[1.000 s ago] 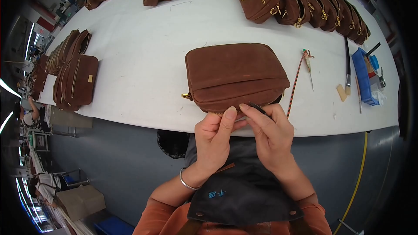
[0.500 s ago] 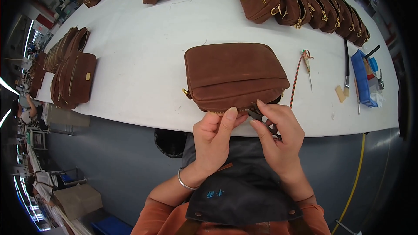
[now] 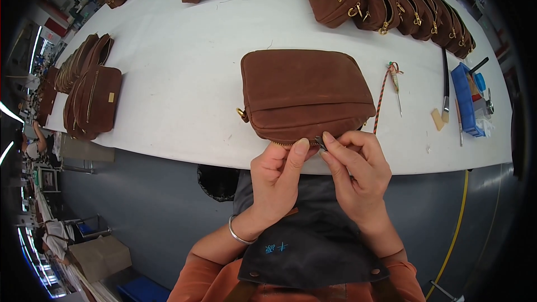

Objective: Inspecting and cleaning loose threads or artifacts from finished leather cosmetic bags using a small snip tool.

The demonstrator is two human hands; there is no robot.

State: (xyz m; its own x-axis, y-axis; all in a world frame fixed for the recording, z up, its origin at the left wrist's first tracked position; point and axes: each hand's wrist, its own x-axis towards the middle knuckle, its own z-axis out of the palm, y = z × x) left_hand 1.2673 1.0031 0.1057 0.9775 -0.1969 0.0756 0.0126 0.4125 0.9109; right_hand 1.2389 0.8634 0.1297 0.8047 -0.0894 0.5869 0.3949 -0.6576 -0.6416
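Observation:
A brown leather bag (image 3: 307,81) lies at the table's near edge, its brass zipper (image 3: 285,144) toward me. My left hand (image 3: 277,173) is closed on that zippered edge, thumb on top. Close beside it, my right hand (image 3: 358,173) pinches small dark thread snips (image 3: 320,142), whose tip meets the zipper. Fingers cover most of the snips. A brass ring (image 3: 242,114) sticks out at the bag's left side.
On the white table (image 3: 173,78) lie an awl with a striped cord (image 3: 395,81), a flat brush (image 3: 446,89) and a blue tool tray (image 3: 467,100) at right. More brown bags (image 3: 92,100) stand at left, others (image 3: 380,0) along the back.
The bag has shifted slightly right and away from me. My right hand has drawn in toward the left, and the snips, plainer before, are now mostly hidden behind its fingers.

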